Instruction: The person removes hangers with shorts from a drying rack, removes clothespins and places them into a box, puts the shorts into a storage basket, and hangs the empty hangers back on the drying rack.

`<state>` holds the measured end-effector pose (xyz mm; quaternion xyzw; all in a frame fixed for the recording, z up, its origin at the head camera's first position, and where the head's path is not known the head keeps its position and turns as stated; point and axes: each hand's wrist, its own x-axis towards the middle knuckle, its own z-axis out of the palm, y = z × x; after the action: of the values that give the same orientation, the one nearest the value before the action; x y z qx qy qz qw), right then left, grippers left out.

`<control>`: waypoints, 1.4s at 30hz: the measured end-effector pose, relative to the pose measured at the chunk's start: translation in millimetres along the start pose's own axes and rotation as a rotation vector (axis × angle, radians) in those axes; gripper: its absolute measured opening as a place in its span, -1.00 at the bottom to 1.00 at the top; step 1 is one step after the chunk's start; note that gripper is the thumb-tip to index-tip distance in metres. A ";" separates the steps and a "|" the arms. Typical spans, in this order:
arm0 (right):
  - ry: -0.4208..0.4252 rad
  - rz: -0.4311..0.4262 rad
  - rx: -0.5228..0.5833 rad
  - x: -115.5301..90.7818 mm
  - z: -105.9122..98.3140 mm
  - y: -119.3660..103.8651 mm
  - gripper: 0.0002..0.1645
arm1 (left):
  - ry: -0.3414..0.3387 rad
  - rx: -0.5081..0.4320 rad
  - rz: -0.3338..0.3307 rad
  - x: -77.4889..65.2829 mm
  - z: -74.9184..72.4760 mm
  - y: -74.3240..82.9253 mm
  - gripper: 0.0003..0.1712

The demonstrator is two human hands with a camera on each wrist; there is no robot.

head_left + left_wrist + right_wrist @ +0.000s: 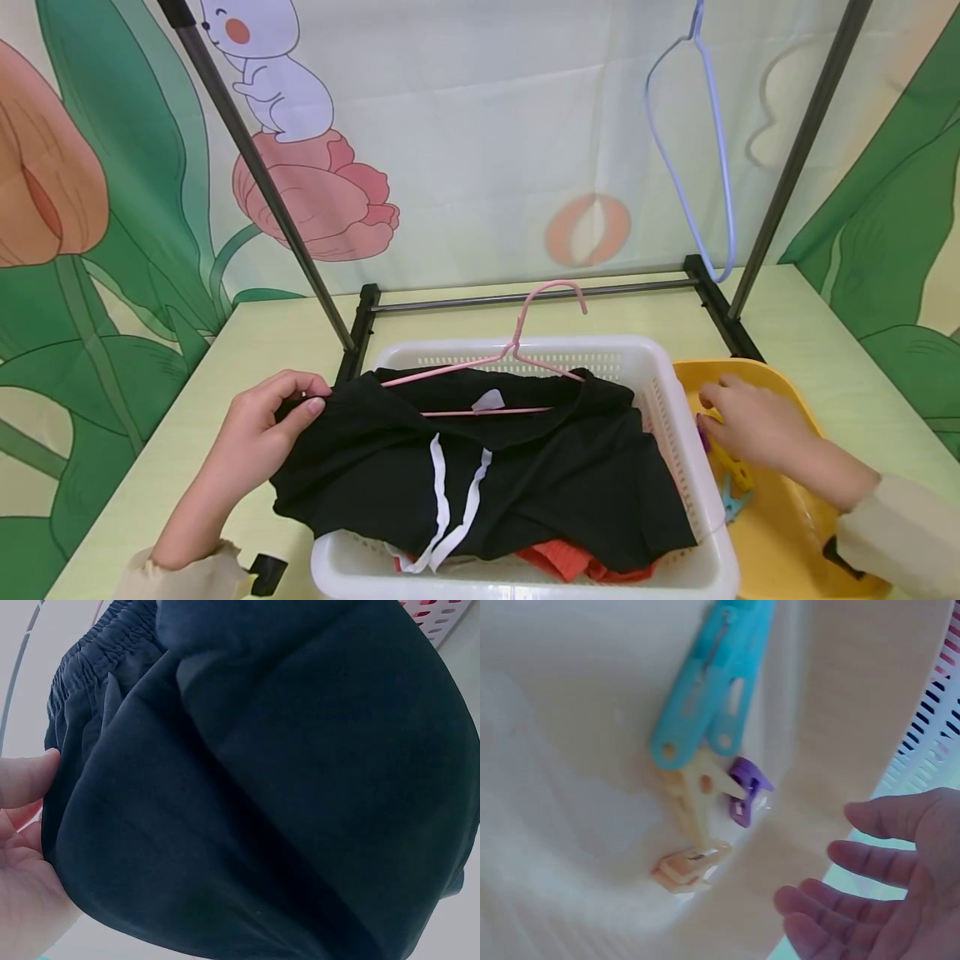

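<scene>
Black shorts (525, 500) with white drawstrings lie spread over a white basket (652, 354), a pink hanger (516, 346) inside their waistband. My left hand (258, 429) pinches the left end of the waistband between thumb and fingers; the left wrist view shows the gathered elastic (112, 656) beside the thumb. Over the yellow basin (787, 533) my right hand (761, 421) holds nothing, its fingers apart in the right wrist view. Below it lie clothespins: light blue (694, 697), purple (748, 791), yellow (690, 799) and orange (686, 871).
A black metal rack stands behind the basket, with uprights at left (262, 179) and right (798, 158) and a low crossbar (525, 297). On the right hangs a blue hanger (723, 158). Red cloth (562, 558) shows in the basket under the shorts. A printed curtain (480, 150) covers the back.
</scene>
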<state>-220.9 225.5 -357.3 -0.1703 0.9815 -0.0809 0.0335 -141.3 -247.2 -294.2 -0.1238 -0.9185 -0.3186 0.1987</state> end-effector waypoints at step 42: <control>0.538 -0.495 -0.028 14.1 -17.0 -50.9 -0.58 | 0.013 -0.011 -0.019 -1.2 -0.7 -0.8 -0.86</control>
<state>-218.9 175.9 -332.4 -0.3760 0.8852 -0.1148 -0.2489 -140.3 -248.3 -294.7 -0.1142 -0.9165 -0.3264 0.2011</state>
